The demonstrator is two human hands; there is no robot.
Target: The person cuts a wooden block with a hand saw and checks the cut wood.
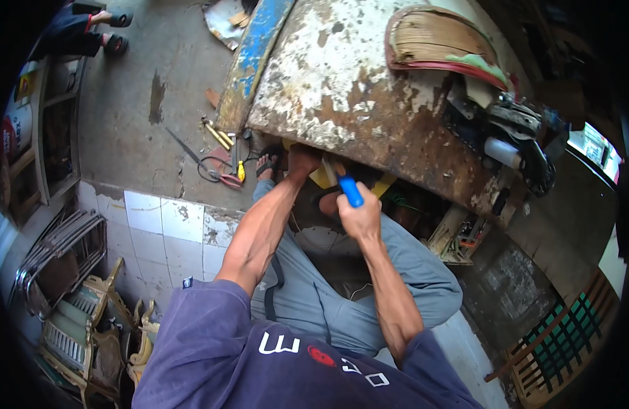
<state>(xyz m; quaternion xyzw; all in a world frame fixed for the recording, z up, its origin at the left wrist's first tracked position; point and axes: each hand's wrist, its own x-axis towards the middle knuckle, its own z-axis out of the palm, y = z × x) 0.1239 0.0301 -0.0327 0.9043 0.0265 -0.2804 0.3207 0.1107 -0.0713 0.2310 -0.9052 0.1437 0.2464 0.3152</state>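
Observation:
My right hand (pixel 360 217) is closed around the blue handle of a tool (pixel 350 191). The tool's narrow far end points to the worn table's front edge, and its kind is not clear. Just left of it, my left hand (pixel 304 160) reaches in at that edge; its fingers are mostly hidden in shadow. Yellow material (pixel 323 178) shows below the edge, beside the tool. Above both hands spreads the table top (pixel 342 88), its white paint flaking to brown.
On the floor left of my foot lie red-handled scissors (pixel 231 180), a yellow-handled tool (pixel 241 172), brass-coloured tubes (pixel 219 135) and a long thin blade (pixel 183 144). A black machine (pixel 526 129) stands at right. Folded metal chairs (pixel 59 255) lean at left; another person's feet (pixel 115 33) show top left.

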